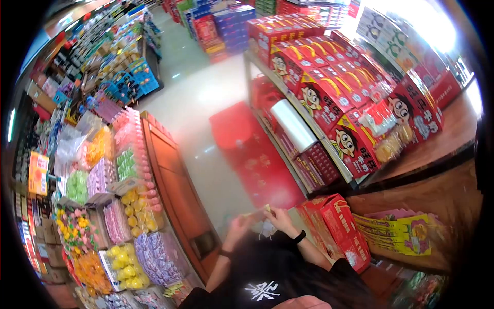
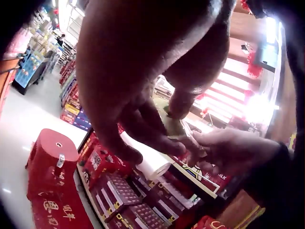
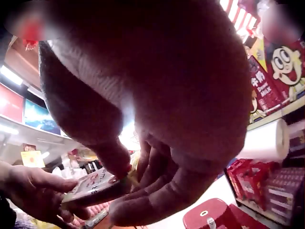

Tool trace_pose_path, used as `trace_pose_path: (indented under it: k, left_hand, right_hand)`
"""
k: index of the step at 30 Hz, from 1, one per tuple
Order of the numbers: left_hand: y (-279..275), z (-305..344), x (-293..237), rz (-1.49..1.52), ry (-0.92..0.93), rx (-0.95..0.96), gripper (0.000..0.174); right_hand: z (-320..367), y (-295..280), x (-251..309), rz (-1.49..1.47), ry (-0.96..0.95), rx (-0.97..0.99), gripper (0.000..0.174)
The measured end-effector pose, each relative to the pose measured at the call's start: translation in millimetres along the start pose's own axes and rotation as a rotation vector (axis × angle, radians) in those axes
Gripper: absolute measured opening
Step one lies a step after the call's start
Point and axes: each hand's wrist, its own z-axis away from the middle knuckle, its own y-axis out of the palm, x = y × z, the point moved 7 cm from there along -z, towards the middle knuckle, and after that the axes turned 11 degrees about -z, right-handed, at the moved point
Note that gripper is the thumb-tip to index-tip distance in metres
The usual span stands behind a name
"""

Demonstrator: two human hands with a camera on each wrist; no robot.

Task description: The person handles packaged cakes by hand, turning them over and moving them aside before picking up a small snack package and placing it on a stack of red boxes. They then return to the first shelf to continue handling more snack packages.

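Both hands meet in front of the black shirt around a small flat pack (image 3: pixel 90 185) with dark lettering on its pale face. My left hand (image 1: pixel 236 229) holds one end between thumb and fingers. At the other end my right hand (image 1: pixel 280 220) pinches the pack, its thumb on top and the fingers beneath. A yellowish-green side of the pack shows in the left wrist view, partly covered by the fingers. The pack is blurred in the head view.
On the left, bins hold wrapped sweets (image 1: pixel 157 257) and yellow items (image 1: pixel 141 210). Red milk cartons (image 1: pixel 329 95) stand on the right-hand shelf, above a white roll (image 1: pixel 293 124). A red stool (image 3: pixel 207 213) stands on the floor; red gift boxes (image 1: pixel 334 232) are near my right arm.
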Motion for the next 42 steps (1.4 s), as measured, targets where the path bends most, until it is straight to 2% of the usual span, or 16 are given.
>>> trace_pose_path:
  k: [1,6,10,12,15,18,23,26,29,32,34,38,39,40,41,42]
  left_hand:
    - [5.5,-4.7,-0.9,-0.041,0.008,0.023,0.03]
    - [28.0,-32.6,-26.4,-0.138,0.107,0.07,0.037]
    - [37.8,-48.9,-55.8,-0.148,0.061,0.145,0.038]
    - [34.0,-63.8,-68.5,-0.209,0.009,0.23,0.037]
    - [33.2,-95.7,-79.6,-0.161,0.02,0.237,0.035]
    - [25.9,-141.1,-92.2,-0.276,0.045,0.219,0.03]
    - [23.7,-204.3,-131.3,-0.091,0.315,0.425,0.028]
    - [23.0,-249.6,-113.2,-0.141,0.357,0.468,0.028]
    - [21.0,-269.6,-132.1,-0.053,0.392,0.495,0.027]
    - [19.4,-275.0,-155.8,-0.188,0.247,0.508,0.028]
    - [31.7,-288.3,-145.7,-0.09,0.288,0.574,0.028]
    - [52.7,-300.2,-168.4,0.001,0.321,0.687,0.031]
    - [60.8,-309.1,-160.6,-0.061,0.236,0.75,0.032]
    - [65.5,-311.1,-177.0,-0.027,0.246,0.775,0.033]
    - [72.5,-312.7,-194.1,0.007,0.256,0.798,0.034]
    - [80.0,-314.5,-215.0,0.043,0.267,0.819,0.036]
  right_hand:
    - [2.6,-10.0,5.0,0.071,-0.061,-0.03,0.027]
    - [17.4,-43.6,-16.1,0.09,0.08,-0.14,0.028]
    - [11.9,-64.9,-16.6,0.031,0.065,-0.229,0.028]
    - [0.2,-71.8,-14.9,-0.028,0.07,-0.222,0.028]
    - [-23.0,-84.4,-9.1,-0.021,0.082,-0.284,0.028]
    - [-53.3,-95.4,-10.5,0.063,0.095,-0.348,0.027]
    - [-95.1,-116.1,-6.9,0.173,0.023,-0.455,0.023]
    - [-117.4,-119.5,10.5,0.152,-0.01,-0.52,0.021]
    - [-133.8,-125.2,28.4,0.147,-0.026,-0.577,0.019]
    - [-135.3,-122.4,30.5,0.145,0.01,-0.655,0.019]
    - [-137.6,-126.9,23.8,0.144,0.099,-0.72,0.019]
    - [-139.5,-141.0,42.4,0.055,0.025,-0.868,0.024]
    - [-140.9,-148.2,52.7,0.089,0.02,-0.889,0.025]
    - [-144.3,-156.9,61.2,0.123,0.012,-0.909,0.027]
    - [-144.7,-167.7,56.2,-0.127,0.038,-1.02,0.024]
    - [-146.8,-178.4,60.8,-0.09,0.047,-1.037,0.023]
